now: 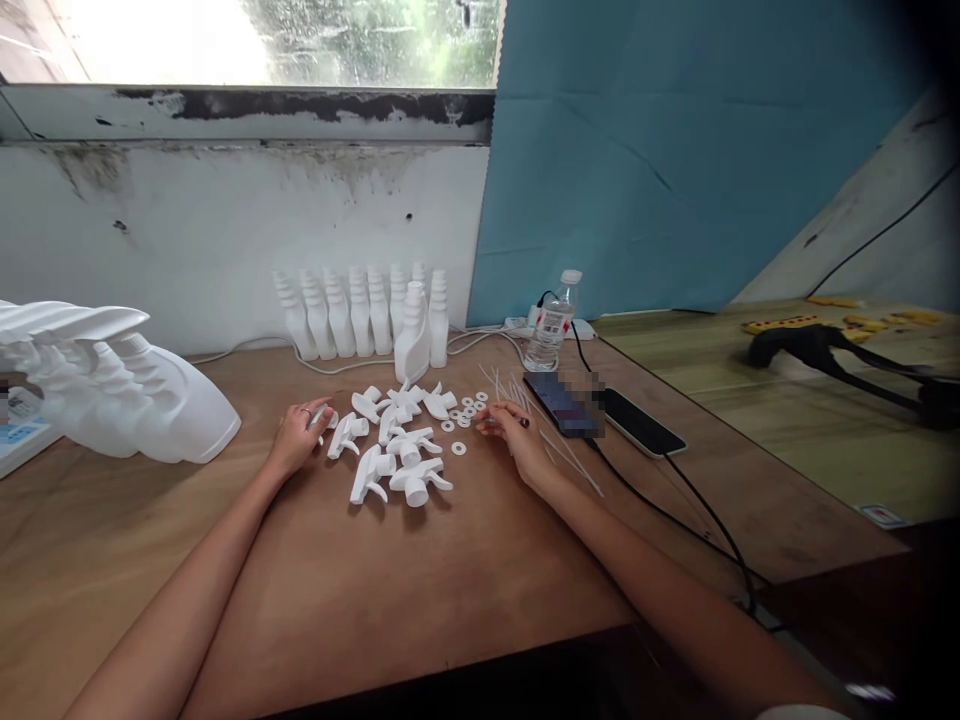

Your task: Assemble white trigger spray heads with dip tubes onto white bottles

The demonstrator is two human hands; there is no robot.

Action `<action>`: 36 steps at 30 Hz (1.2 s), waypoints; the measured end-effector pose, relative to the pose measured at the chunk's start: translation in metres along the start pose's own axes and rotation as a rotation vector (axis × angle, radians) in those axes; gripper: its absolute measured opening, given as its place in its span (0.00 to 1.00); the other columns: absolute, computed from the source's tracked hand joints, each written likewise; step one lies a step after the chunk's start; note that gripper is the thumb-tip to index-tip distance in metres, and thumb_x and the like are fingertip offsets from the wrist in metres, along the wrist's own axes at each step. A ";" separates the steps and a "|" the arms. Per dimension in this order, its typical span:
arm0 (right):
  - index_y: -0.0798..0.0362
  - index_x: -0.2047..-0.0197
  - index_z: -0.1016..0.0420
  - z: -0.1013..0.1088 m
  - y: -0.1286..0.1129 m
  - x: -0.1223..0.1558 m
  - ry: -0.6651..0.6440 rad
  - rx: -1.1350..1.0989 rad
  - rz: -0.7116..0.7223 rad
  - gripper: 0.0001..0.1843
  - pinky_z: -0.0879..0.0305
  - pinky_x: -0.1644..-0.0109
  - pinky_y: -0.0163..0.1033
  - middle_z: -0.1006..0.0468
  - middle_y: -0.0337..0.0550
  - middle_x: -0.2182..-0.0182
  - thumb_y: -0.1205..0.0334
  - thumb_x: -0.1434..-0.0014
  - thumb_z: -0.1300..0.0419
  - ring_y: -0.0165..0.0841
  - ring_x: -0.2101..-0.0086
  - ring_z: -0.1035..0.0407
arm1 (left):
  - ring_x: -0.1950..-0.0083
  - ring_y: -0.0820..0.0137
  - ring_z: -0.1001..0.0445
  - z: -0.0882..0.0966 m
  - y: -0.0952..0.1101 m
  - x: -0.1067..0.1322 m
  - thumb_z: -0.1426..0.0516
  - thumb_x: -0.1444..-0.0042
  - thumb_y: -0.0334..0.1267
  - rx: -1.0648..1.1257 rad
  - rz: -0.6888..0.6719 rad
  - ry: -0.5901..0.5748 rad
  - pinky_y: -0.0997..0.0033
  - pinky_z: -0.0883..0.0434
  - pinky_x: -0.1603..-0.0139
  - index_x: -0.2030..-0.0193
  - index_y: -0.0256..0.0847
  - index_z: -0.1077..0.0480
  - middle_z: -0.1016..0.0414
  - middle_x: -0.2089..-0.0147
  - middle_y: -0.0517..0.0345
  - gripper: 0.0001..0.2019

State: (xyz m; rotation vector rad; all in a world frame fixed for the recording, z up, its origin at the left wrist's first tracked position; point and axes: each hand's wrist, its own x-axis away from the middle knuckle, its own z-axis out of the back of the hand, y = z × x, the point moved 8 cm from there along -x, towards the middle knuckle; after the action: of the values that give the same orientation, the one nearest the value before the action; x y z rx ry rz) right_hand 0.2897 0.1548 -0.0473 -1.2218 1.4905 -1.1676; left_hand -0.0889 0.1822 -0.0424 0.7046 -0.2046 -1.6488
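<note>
My left hand [295, 438] is curled around a white trigger spray head [321, 414], which is partly hidden by the fingers. Beside it, several more white trigger spray heads [409, 445] lie in a loose group on the brown table. My right hand [517, 436] is to the right of this group, at the edge of a small scatter of flat white ring washers [458, 448]. Its thumb and fingers are pinched together over the washers, and whatever is between them is too small to make out. Thin white tubes [574, 460] lie just beyond that hand.
White bottles [358, 310] stand in a row at the wall, one [411, 335] in front. More white bottles [176, 400] lie piled at left. A water bottle [551, 320], two phones [562, 405] [643, 422] and cables are at right. Behind hangs a blue curtain [637, 150].
</note>
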 end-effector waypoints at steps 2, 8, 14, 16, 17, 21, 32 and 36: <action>0.53 0.71 0.27 -0.001 -0.001 0.000 -0.015 0.013 0.014 0.11 0.32 0.65 0.37 0.22 0.41 0.71 0.54 0.51 0.38 0.31 0.72 0.28 | 0.42 0.53 0.34 0.000 0.000 0.000 0.58 0.39 0.59 0.004 0.005 0.006 0.49 0.40 0.40 0.45 0.40 0.29 0.26 0.45 0.47 0.31; 0.53 0.74 0.27 -0.006 -0.006 0.002 -0.059 0.070 0.029 0.12 0.33 0.67 0.35 0.22 0.41 0.72 0.52 0.51 0.38 0.30 0.73 0.29 | 0.42 0.55 0.34 0.001 0.004 0.000 0.58 0.39 0.58 0.024 -0.006 0.005 0.51 0.38 0.40 0.46 0.38 0.29 0.26 0.46 0.46 0.30; 0.53 0.78 0.28 -0.005 -0.020 0.003 -0.044 0.158 0.087 0.12 0.36 0.71 0.34 0.24 0.39 0.77 0.56 0.48 0.42 0.28 0.79 0.33 | 0.44 0.56 0.32 0.003 0.008 0.000 0.57 0.39 0.57 0.033 -0.043 0.010 0.52 0.37 0.41 0.47 0.38 0.28 0.25 0.47 0.46 0.29; 0.53 0.77 0.28 -0.009 -0.021 0.004 -0.088 0.165 0.087 0.12 0.35 0.70 0.34 0.24 0.39 0.77 0.56 0.47 0.43 0.28 0.78 0.33 | 0.44 0.56 0.33 0.002 0.007 0.000 0.57 0.39 0.57 0.052 -0.041 0.010 0.53 0.38 0.40 0.48 0.38 0.28 0.26 0.47 0.46 0.29; 0.54 0.77 0.27 -0.011 -0.021 0.005 -0.107 0.164 0.088 0.12 0.35 0.69 0.35 0.24 0.39 0.76 0.56 0.47 0.42 0.29 0.77 0.32 | 0.44 0.56 0.33 0.002 0.007 -0.001 0.56 0.39 0.58 0.063 -0.038 0.011 0.53 0.38 0.40 0.48 0.38 0.28 0.26 0.47 0.46 0.29; 0.54 0.77 0.26 -0.014 -0.023 0.003 -0.119 0.187 0.108 0.15 0.35 0.69 0.35 0.24 0.39 0.76 0.53 0.47 0.41 0.29 0.77 0.32 | 0.44 0.57 0.31 0.004 0.007 -0.001 0.57 0.39 0.58 0.077 -0.045 0.024 0.54 0.37 0.41 0.50 0.38 0.28 0.24 0.49 0.46 0.28; 0.54 0.76 0.24 -0.011 -0.021 -0.003 -0.164 0.196 0.135 0.18 0.34 0.66 0.37 0.23 0.40 0.74 0.47 0.47 0.39 0.31 0.75 0.29 | 0.44 0.57 0.31 0.005 0.001 -0.004 0.56 0.38 0.58 0.171 -0.007 0.035 0.54 0.37 0.40 0.51 0.39 0.28 0.25 0.49 0.48 0.27; 0.54 0.74 0.23 -0.009 -0.024 -0.003 -0.147 0.160 0.163 0.19 0.34 0.63 0.38 0.22 0.42 0.72 0.45 0.47 0.38 0.32 0.73 0.29 | 0.44 0.57 0.30 0.003 0.000 -0.003 0.56 0.38 0.57 0.194 0.007 0.029 0.53 0.36 0.40 0.51 0.40 0.28 0.25 0.49 0.48 0.26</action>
State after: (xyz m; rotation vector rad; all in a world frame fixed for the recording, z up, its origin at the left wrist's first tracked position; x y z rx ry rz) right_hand 0.2855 0.1568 -0.0222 -1.0350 1.3335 -1.0445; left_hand -0.0909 0.1846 -0.0387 0.8729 -0.3496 -1.6247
